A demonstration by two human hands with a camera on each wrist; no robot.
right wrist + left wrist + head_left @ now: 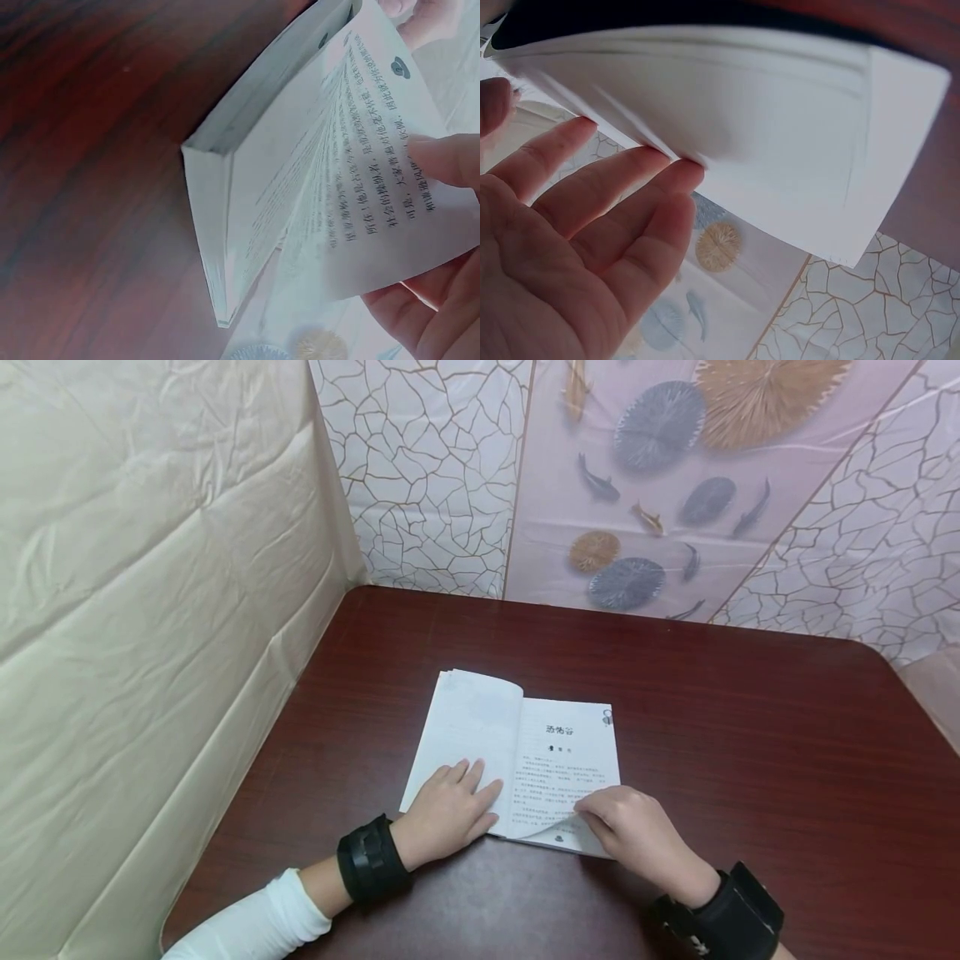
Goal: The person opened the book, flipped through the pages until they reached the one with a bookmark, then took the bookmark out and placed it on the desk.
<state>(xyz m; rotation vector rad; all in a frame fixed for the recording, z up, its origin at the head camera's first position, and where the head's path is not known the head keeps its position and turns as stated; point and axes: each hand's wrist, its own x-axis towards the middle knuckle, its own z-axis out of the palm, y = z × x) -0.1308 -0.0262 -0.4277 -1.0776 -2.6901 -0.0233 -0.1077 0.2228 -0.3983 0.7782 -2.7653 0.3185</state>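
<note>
Cream-coloured sheeting (165, 577) with creases hangs along the left side, and beyond the far edge of a dark red-brown table (750, 752) stands a backdrop (427, 477) of white with gold crackle lines, joined by a pink panel (540, 510) printed with fish and round leaf shapes in grey and gold. On the table, between the person's two hands, a book (468, 718) lies open, its left side mostly blank and its right side printed with a heading and lines of text (a small dark picture sits at the top right corner). The left hand (444, 818) rests on the lower part of the left side, fingers spread and slightly bent, their tips touching the paper and curled round nothing. The right hand (645, 831) is at the lower right corner of the book, where it pinches a page (375, 202) with the thumb on the printed face and the fingers beneath; that page bends up at the bottom, apart from the printed sheet under it. Each wrist wears a black band, one on the left (372, 860) and one on the right (727, 914), and a white sleeve (255, 918) covers the left forearm.
</note>
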